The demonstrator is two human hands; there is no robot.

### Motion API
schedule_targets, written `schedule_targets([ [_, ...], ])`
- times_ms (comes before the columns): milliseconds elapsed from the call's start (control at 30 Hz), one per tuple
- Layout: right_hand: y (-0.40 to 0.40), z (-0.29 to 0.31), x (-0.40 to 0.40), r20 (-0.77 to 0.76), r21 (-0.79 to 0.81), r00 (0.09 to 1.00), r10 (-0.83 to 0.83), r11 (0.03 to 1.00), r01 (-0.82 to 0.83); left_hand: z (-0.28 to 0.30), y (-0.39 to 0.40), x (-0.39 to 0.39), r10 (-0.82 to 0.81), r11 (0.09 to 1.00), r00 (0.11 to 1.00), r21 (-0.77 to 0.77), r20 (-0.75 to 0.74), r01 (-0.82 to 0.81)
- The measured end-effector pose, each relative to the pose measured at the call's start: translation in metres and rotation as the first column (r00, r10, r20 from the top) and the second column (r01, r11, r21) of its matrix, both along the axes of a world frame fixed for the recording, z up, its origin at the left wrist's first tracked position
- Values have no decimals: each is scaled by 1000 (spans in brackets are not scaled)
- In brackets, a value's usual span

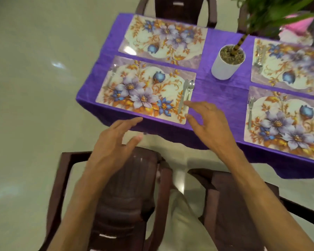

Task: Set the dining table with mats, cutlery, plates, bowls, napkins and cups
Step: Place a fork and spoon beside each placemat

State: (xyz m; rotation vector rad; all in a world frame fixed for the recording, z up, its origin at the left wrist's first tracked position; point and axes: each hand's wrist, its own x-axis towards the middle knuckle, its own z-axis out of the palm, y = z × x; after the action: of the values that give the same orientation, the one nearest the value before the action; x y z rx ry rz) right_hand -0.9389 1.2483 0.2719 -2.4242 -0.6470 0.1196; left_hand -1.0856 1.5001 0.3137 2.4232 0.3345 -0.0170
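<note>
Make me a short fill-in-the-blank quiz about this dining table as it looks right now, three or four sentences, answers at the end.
1. The tablecloth is coloured ____.
2. On the nearest left mat, the knife and spoon lie at its ____ end.
3. The number of floral mats in view is ____.
4. The left hand and the right hand both hold ____.

Answers: purple; right; four; nothing

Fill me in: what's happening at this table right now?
A person is setting the table. Four floral mats are down. The near-left mat has a fork, knife and spoon. The right hand hovers open by the knife; the left hand holds nothing. No plates, bowls or cups visible.
</note>
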Motion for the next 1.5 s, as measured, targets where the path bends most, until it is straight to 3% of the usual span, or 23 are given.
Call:
schedule_targets([
  [133,-14,61,-105,52,37,996,77,996,-79,59,-12,-128,87,996,993,7,79,-88],
  [300,-56,113,-247,171,66,978,115,990,-128,84,-45,-288,123,992,980,-30,155,-120],
  [533,-134,148,-398,169,82,971,169,979,-185,106,-124,-418,48,999,991,-11,123,-47],
  [867,-331,154,-503,78,79,996,-35,996,29,85,-308,-457,-69,978,994,-189,82,83],
  [1100,-549,157,-536,100,172,949,-298,945,279,69,-506,-448,-322,937,942,-113,98,332],
  [1300,-736,164,-552,61,144,954,-292,949,281,65,-682,-447,-380,912,912,-100,155,397],
  [1500,-846,174,-536,-41,70,962,-270,960,273,85,-796,-422,-381,910,916,-123,125,396],
])
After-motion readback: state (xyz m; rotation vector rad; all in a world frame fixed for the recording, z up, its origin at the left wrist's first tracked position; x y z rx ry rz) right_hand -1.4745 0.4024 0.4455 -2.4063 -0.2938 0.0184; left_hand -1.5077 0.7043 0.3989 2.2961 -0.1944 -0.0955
